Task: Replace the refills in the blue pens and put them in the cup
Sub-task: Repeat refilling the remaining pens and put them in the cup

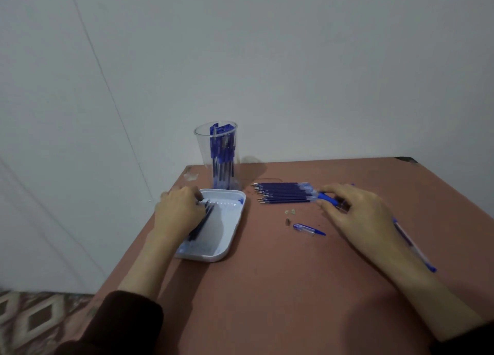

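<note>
A clear plastic cup (pixel 215 151) at the table's far left holds several blue pens. A white tray (pixel 227 237) lies in front of it with dark refills (pixel 204 219) inside. My left hand (pixel 177 211) is over the tray's left side, its fingertips on the refills' far ends. A row of several dark blue refills (pixel 283 193) lies to the right of the cup. My right hand (pixel 358 215) sits at that row's right end and grips a blue pen part (pixel 327 198). A blue pen cap (pixel 307 229) and a small metal tip (pixel 288 221) lie loose in front of the row.
The reddish table (pixel 267 288) meets a white wall at the back. Another blue pen (pixel 415 247) lies under my right forearm. Small scraps (pixel 290 211) sit by the refills. The table's left edge drops to a patterned floor (pixel 32 317).
</note>
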Demonstrator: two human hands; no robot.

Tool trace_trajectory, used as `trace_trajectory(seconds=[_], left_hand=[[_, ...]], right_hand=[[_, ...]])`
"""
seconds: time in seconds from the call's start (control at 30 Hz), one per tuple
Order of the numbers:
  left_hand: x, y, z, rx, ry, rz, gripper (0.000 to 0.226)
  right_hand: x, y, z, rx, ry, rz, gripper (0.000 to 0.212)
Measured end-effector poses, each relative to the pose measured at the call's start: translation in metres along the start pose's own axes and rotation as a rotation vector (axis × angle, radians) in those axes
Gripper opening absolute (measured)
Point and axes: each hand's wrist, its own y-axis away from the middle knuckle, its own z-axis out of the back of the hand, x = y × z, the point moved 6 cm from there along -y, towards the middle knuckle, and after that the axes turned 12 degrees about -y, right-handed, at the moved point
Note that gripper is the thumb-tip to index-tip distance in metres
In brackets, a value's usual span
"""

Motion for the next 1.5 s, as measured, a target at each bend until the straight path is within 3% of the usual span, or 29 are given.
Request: trace_trajectory(seconds=[0.17, 0.47, 0.63, 0.77, 0.97, 1.07, 1.17, 1.33, 1.5], left_hand=[[0.014, 0.009, -0.003, 0.094, 0.069, 0.053, 0.024], [0.007, 0.022, -0.002, 0.094, 0.006, 0.058, 0.023], [-0.005, 0.023, 0.006, -0.016, -0.064, 0.013, 0.028], [-0.010, 0.021, -0.003, 0.068, -0.179, 0.001, 0.034], [-0.020, 0.018, 0.002, 0.028, -0.153, 0.005, 0.029], [-0.030, 0.018, 0.022, -0.121, 0.099, -0.027, 0.021], [-0.052, 0.023, 0.048, -0.187, 0.550, -0.072, 0.014], [-0.101, 0.026, 0.035, 0.051, 1.312, -0.063, 0.005], [-0.125, 0.032, 0.008, 0.177, 1.686, 0.029, 0.021]], right_hand=[[0.002, 0.000, 0.000, -0.004, -0.005, 0.007, 0.012], [0.001, 0.001, 0.000, -0.003, -0.002, -0.008, 0.013], [0.004, 0.001, 0.002, -0.009, -0.004, -0.005, 0.014], [0.004, 0.001, 0.001, 0.005, 0.009, -0.004, 0.014], [0.006, 0.002, 0.002, 0.002, 0.012, -0.001, 0.014], [0.005, 0.002, 0.001, -0.002, 0.005, -0.007, 0.014], [0.004, 0.002, -0.001, 0.007, -0.022, -0.010, 0.011], [0.001, 0.000, -0.001, -0.003, -0.049, -0.025, 0.011], [0.004, 0.001, 0.000, -0.022, -0.026, -0.007, 0.011]])
